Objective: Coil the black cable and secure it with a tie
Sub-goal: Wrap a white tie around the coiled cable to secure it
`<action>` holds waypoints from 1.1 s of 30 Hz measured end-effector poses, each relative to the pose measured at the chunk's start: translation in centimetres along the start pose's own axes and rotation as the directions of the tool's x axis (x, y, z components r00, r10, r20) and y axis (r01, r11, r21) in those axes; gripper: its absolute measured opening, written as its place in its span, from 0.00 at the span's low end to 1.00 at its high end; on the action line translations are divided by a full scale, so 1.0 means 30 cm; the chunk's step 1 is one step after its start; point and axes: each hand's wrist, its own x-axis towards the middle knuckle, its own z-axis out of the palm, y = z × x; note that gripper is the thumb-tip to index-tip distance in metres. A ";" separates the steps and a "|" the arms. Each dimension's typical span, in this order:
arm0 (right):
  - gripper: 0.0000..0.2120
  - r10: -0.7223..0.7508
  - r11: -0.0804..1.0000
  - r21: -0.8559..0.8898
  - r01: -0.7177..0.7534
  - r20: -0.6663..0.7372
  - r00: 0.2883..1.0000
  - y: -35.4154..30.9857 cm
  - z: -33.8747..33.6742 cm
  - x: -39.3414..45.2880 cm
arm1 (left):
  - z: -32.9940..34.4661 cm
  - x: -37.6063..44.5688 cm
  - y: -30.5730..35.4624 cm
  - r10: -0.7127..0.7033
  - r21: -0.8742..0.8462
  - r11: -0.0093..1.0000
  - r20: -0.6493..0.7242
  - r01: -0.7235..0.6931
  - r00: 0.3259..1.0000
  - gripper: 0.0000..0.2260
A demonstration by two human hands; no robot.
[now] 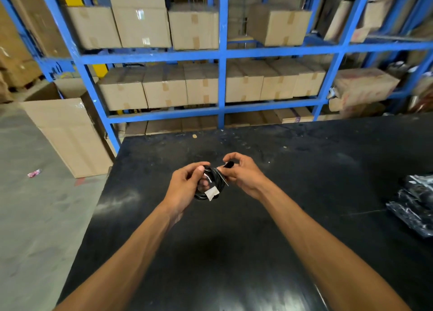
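Note:
A black cable [212, 180] is wound into a small coil and held above the black table [234, 240]. A white tag [212, 192] hangs from the coil's lower edge. My left hand [185, 185] grips the coil's left side, thumb on top. My right hand [243, 173] pinches a thin black tie [228, 164] at the coil's upper right; the tie's end sticks up between thumb and forefinger. How far the tie goes around the coil is hidden by my fingers.
Black plastic-wrapped packages [414, 205] lie at the table's right edge. Blue shelving [222, 53] full of cardboard boxes stands behind the table. A large cardboard box [68, 135] sits on the grey floor to the left.

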 end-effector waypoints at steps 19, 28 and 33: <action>0.06 -0.244 0.928 -0.330 0.175 -0.181 0.953 -0.072 0.130 -0.135 | -0.059 -0.111 0.118 -0.040 -0.129 0.991 -0.061 0.032 0.997 0.09; 0.10 -0.645 0.660 -0.599 0.453 -0.143 0.751 -0.080 0.218 -0.179 | -0.091 -0.123 0.171 0.010 -0.157 0.987 -0.054 -0.018 0.999 0.10; 0.06 -0.703 0.450 -0.726 0.520 0.071 0.708 -0.094 0.239 -0.194 | -0.129 -0.118 0.173 0.008 -0.145 0.989 -0.057 -0.016 0.998 0.10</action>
